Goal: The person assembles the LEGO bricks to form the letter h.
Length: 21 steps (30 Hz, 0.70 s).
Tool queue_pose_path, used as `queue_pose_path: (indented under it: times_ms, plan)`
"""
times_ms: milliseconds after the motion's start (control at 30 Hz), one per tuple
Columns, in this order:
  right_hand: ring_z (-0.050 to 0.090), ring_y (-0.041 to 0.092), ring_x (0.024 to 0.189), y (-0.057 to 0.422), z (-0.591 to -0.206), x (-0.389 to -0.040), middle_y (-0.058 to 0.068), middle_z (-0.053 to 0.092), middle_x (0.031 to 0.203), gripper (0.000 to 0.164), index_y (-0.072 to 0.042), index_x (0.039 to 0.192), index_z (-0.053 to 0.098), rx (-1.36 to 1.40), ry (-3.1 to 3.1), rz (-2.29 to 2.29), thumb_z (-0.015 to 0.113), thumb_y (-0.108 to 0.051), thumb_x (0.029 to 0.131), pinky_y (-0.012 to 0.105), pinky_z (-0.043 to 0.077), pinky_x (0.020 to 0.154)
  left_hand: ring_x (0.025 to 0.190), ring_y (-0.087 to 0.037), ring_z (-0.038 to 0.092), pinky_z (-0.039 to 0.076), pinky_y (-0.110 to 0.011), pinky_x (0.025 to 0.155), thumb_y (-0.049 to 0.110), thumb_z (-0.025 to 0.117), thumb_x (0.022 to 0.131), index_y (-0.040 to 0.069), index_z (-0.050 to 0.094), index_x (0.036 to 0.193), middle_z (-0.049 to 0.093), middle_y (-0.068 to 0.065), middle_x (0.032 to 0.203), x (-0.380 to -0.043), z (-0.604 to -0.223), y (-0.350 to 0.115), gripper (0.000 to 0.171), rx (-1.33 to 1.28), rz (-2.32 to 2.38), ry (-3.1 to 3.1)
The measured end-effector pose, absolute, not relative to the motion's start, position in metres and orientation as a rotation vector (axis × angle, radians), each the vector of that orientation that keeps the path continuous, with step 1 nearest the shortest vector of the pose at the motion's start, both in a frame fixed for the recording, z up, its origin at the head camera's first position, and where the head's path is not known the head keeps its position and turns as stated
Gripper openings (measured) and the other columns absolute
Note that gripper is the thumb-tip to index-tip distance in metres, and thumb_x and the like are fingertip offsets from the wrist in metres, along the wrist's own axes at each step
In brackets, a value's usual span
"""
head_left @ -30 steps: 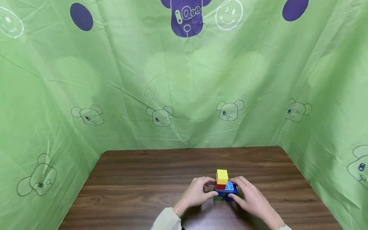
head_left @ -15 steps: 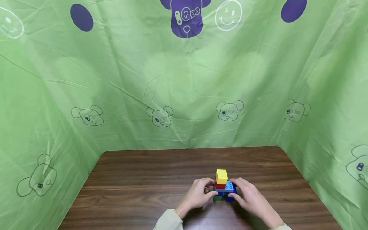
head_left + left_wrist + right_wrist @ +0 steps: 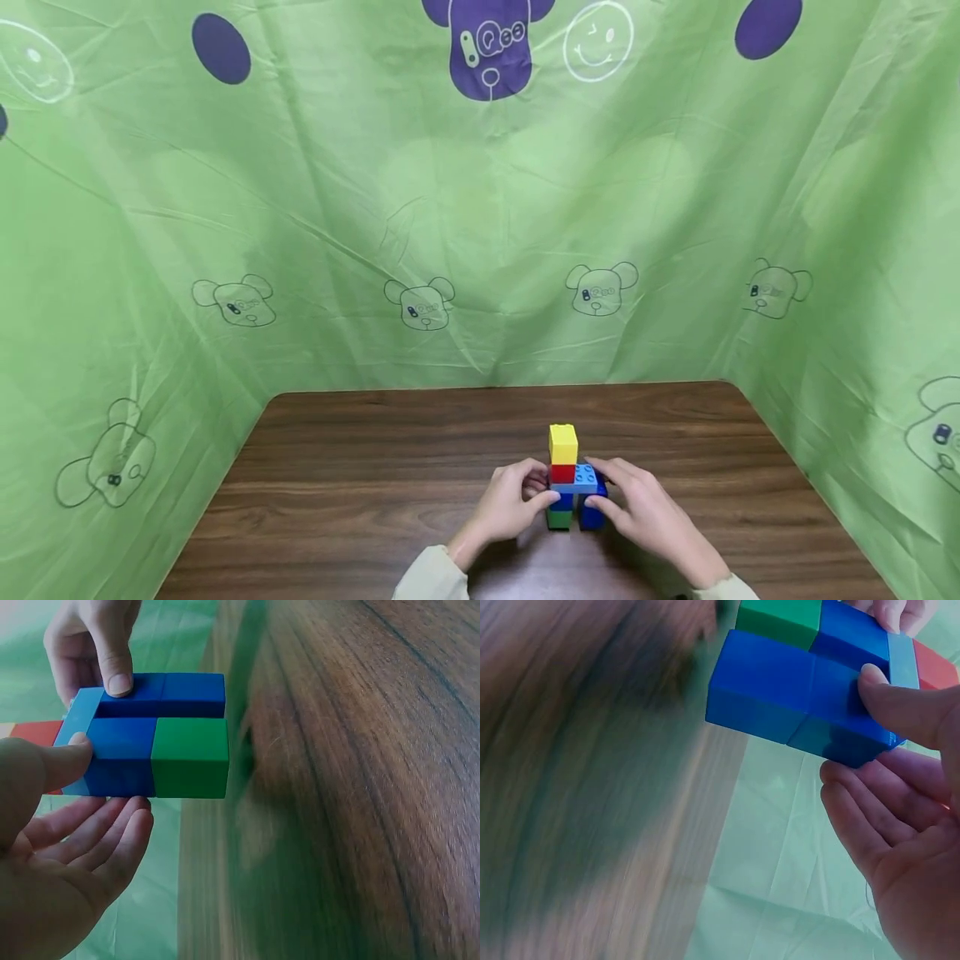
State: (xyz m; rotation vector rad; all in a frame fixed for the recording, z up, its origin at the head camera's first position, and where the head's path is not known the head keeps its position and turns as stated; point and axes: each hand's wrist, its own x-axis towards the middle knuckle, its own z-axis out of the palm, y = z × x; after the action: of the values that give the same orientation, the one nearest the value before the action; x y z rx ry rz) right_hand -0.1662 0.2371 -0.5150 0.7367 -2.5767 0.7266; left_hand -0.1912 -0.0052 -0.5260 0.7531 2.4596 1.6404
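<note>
A small structure of toy building bricks stands upright between the two hands in the head view. Its left leg has a blue brick (image 3: 124, 757) over a green brick (image 3: 190, 757); two blue bricks (image 3: 780, 686) form the other leg. Bridging both legs is a light blue brick (image 3: 586, 476), topped at the left by a red brick (image 3: 563, 474) and a yellow brick (image 3: 563, 446). My left hand (image 3: 506, 504) pinches the left leg near the bridge, thumb in front. Likewise my right hand (image 3: 648, 508) pinches the right leg's upper blue brick. Whether the legs touch the table is unclear.
The structure is over the right half of a brown wood-grain table (image 3: 360, 467). Green cloth (image 3: 495, 208) with bear prints hangs around the table's back and both sides.
Both hands have shifted slightly left with the brick structure. It looks tipped or raised a little, with more of its legs and the gap between them showing.
</note>
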Motion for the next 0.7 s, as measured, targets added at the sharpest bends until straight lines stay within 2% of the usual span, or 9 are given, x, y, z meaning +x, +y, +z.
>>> queue_pose_path:
  times_ms: [167, 300, 533, 700]
  plan:
    - [0.068, 0.006, 0.095, 0.224, -0.51, -0.17, -0.004, 0.072, 0.108, 0.049, -0.005, 0.128, 0.067, 0.72, -2.564, 0.853, 0.085, -0.016, 0.083, 0.032, 0.061, 0.078, 0.087, -0.015, 0.073, 0.058, -0.021, 0.078, 0.017, 0.075, 0.093, 0.0, 0.069, 0.109, 0.073, -0.013, 0.102, -0.19, -0.518, -0.018, 0.024, 0.624, 1.731, 2.415]
    - [0.069, 0.008, 0.093, 0.212, -0.511, -0.175, 0.0, 0.072, 0.109, 0.047, -0.003, 0.127, 0.067, 0.71, -2.534, 0.896, 0.083, -0.014, 0.084, 0.033, 0.061, 0.076, 0.087, -0.018, 0.074, 0.059, -0.025, 0.079, 0.021, 0.074, 0.094, -0.001, 0.07, 0.11, 0.074, -0.012, 0.101, -0.191, -0.515, -0.026, 0.028, 0.534, 1.726, 2.471]
    - [0.071, 0.015, 0.091, 0.194, -0.525, -0.18, 0.006, 0.073, 0.108, 0.042, -0.001, 0.127, 0.067, 0.688, -2.569, 0.954, 0.078, -0.013, 0.089, 0.027, 0.06, 0.073, 0.08, -0.016, 0.073, 0.059, -0.024, 0.074, 0.023, 0.074, 0.094, -0.003, 0.072, 0.11, 0.075, -0.011, 0.092, -0.188, -0.523, -0.031, 0.031, 0.403, 1.662, 2.618]
    - [0.071, 0.017, 0.091, 0.184, -0.537, -0.182, 0.006, 0.073, 0.105, 0.038, -0.001, 0.126, 0.068, 0.608, -2.662, 0.984, 0.075, -0.016, 0.092, 0.031, 0.06, 0.075, 0.076, -0.013, 0.072, 0.059, -0.025, 0.069, 0.019, 0.076, 0.092, -0.004, 0.074, 0.107, 0.076, -0.01, 0.088, -0.186, -0.532, -0.031, 0.027, 0.324, 1.601, 2.731]
